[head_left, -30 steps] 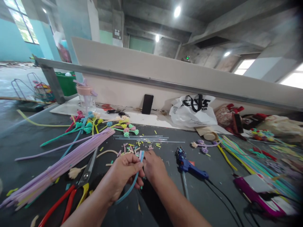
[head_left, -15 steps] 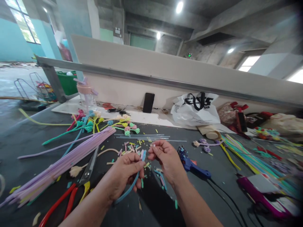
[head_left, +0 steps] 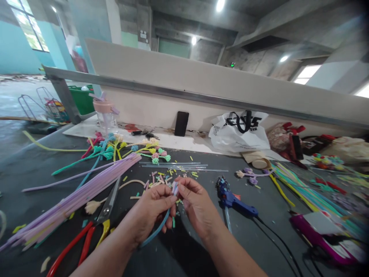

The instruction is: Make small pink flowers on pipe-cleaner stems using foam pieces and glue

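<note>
My left hand (head_left: 154, 204) is closed around a blue pipe cleaner (head_left: 157, 232), whose long tail curves down below the fingers. Short pale purple and blue pieces (head_left: 175, 187) stand at its upper end, between my fingertips. My right hand (head_left: 198, 206) pinches there too, thumb and forefinger pressed on a small pale piece mostly hidden by the fingers. Cut pipe cleaner bits (head_left: 161, 179) lie scattered just beyond both hands. To the right is a blue glue gun (head_left: 238, 204) with a clear glue stick (head_left: 227, 219) showing by it.
Left of my hands lie a bundle of purple pipe cleaners (head_left: 86, 196) and red-and-yellow-handled scissors (head_left: 106, 211). Finished pipe cleaner flowers (head_left: 155, 156) and clear glue sticks (head_left: 178, 166) lie farther back. A phone (head_left: 181, 124) leans against the panel, near a white bag (head_left: 239, 132).
My right hand has moved left and closed in on the stem tip in my left hand, bringing the small pale piece against it. My left hand has barely moved.
</note>
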`<action>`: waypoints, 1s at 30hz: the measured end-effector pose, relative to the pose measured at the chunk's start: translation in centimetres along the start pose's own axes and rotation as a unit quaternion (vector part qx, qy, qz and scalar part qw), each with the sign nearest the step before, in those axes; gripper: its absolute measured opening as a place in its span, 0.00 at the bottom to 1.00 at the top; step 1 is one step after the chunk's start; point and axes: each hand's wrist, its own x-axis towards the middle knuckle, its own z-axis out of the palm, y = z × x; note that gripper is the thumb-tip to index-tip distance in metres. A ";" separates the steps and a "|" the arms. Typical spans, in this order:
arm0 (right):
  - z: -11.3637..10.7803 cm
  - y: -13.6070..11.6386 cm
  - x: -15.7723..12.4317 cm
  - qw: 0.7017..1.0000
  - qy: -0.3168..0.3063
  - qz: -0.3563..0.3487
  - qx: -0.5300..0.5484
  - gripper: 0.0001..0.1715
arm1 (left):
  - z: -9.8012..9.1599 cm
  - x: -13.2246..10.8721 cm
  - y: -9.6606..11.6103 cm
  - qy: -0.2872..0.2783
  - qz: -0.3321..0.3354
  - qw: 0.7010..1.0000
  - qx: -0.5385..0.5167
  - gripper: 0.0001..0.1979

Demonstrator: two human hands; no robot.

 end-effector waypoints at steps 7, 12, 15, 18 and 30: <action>-0.7 0.0 0.2 0.989 -0.032 -0.061 -0.132 0.03 | 0.0 -0.1 0.2 -0.003 0.004 1.000 0.029 0.07; -1.0 -0.5 0.3 0.966 -0.047 -0.085 -0.238 0.02 | 0.1 -0.1 0.5 0.007 -0.007 0.998 0.063 0.07; -1.2 -0.6 0.4 0.963 -0.065 -0.083 -0.248 0.03 | 0.1 0.1 0.4 0.012 -0.010 0.996 0.083 0.07; -1.3 -0.6 0.5 0.965 -0.074 -0.077 -0.240 0.03 | 0.1 0.1 0.3 0.020 -0.008 0.995 0.098 0.06; -1.6 -0.5 0.8 0.970 -0.078 -0.053 -0.226 0.04 | 0.2 0.3 0.3 0.053 -0.014 0.984 0.170 0.04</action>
